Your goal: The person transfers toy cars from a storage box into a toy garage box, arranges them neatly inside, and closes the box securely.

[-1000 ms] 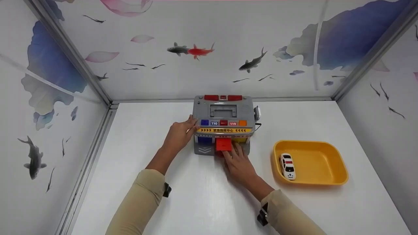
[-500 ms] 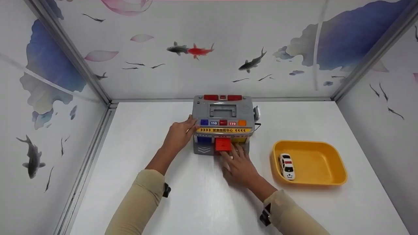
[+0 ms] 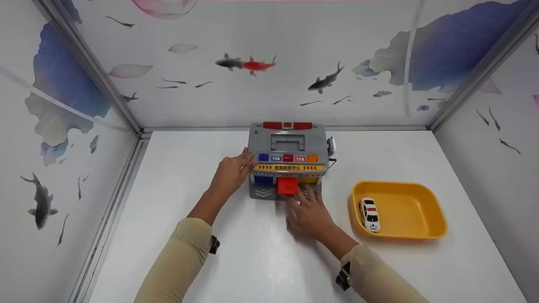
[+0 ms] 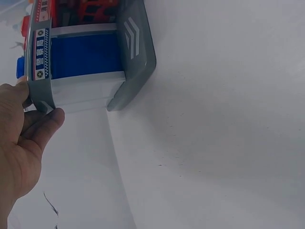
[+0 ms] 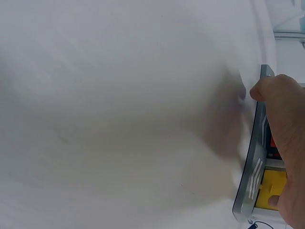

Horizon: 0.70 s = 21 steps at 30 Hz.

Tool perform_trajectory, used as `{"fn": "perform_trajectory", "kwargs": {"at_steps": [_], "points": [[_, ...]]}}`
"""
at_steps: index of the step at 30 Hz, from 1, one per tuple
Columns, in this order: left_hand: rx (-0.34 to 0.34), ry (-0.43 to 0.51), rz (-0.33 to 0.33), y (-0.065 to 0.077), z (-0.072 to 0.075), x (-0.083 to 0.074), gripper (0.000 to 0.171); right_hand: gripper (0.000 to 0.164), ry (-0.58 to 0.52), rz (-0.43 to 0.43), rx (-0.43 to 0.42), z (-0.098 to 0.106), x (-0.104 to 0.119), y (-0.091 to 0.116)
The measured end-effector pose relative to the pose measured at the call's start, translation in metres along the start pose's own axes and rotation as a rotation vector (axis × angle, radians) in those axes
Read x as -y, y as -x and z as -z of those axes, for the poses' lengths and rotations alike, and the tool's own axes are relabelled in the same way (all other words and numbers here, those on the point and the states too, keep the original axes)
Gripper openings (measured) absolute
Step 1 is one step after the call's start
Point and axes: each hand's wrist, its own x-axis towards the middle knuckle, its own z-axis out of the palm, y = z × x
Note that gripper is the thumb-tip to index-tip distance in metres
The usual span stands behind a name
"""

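A grey toy garage [image 3: 261,144] stands at the back middle of the table, with numbered buttons and a yellow sign strip on its roof. Its middle red door [image 3: 287,186] is swung up and juts forward. The blue door [image 4: 86,55] and yellow door [image 5: 272,185] hang down on either side. My left hand [image 3: 229,174] grips the roof's left front corner between thumb and fingers. In front, my right hand [image 3: 310,214] reaches over the base with fingers extended beside and below the red door. A red-and-black object [image 4: 97,9] shows inside the middle bay; it is partly hidden.
To the right lies a yellow tray [image 3: 414,235], with a white toy police car [image 3: 370,215] at its left side. A white handset-like part [image 3: 332,146] and black cord stick out from the garage's right side. Printed wall panels [image 3: 269,101] enclose the table.
My right hand and forearm have shifted slightly to the right, and the fingers have moved a little at the base. The left hand keeps its grip; the garage stays in place.
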Motion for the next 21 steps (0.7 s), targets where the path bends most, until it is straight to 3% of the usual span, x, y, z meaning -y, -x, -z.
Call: {"fn": "perform_trajectory", "kwargs": {"at_steps": [6,21], "points": [[0.0,0.03,0.012,0.0,-0.004,0.0,0.051,0.063,-0.004,-0.04,0.073,0.004,0.002,-0.005],[-0.02,0.139,0.082,-0.001,0.002,-0.003,0.048,0.072,0.017,-0.055,0.061,0.008,-0.004,-0.018]]}}
